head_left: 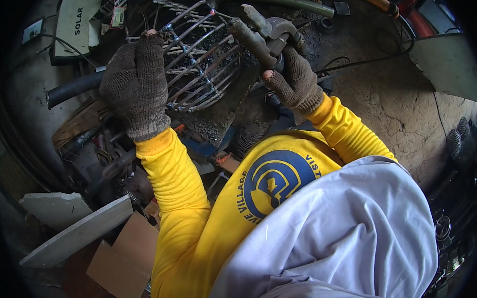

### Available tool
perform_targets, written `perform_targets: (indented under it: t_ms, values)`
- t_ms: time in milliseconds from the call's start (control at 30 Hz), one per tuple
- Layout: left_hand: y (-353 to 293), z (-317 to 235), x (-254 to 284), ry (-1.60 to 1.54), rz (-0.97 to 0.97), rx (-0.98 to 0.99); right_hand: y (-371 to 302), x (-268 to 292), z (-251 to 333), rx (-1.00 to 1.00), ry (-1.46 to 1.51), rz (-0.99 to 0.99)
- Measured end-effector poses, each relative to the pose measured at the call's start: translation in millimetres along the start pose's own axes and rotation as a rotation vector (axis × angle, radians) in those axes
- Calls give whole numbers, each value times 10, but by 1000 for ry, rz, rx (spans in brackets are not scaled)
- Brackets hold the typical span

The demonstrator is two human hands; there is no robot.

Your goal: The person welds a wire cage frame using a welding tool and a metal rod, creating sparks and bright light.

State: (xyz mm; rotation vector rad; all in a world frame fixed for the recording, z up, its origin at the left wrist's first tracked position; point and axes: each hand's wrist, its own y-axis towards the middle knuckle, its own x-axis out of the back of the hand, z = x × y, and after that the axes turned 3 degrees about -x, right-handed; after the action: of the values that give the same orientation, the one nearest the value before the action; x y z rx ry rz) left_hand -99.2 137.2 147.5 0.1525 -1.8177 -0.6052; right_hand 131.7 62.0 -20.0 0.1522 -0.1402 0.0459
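Note:
My left hand, in a brown knitted glove with a bare thumb tip, is closed beside a rounded cage of welded metal rods. Its curled fingers are hidden, so what they grip cannot be made out. A dark tube runs up to the outer side of that hand. In the same kind of glove, my right hand is wrapped round a heavy, worn grey metal piece with two thick prongs and a curved bend. This piece is held just right of the cage, over its upper right side.
A white panel lies at the far left. Metal parts, pale boards and a cardboard box crowd the near left. Behind stretches a green pipe. A black cable crosses the stained floor at right.

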Motion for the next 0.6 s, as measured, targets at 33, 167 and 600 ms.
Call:
perform_targets:
  t_ms: [33, 167, 600]
  values:
    - [1, -6, 2, 2, 2, 8, 5, 2, 6, 2, -9, -4]
    - [35, -12, 24, 129, 47, -111, 20, -10, -37, 31, -9, 1]
    - [-108, 159, -5, 1303, 74, -566, 114, -29, -49, 327, -210, 7]
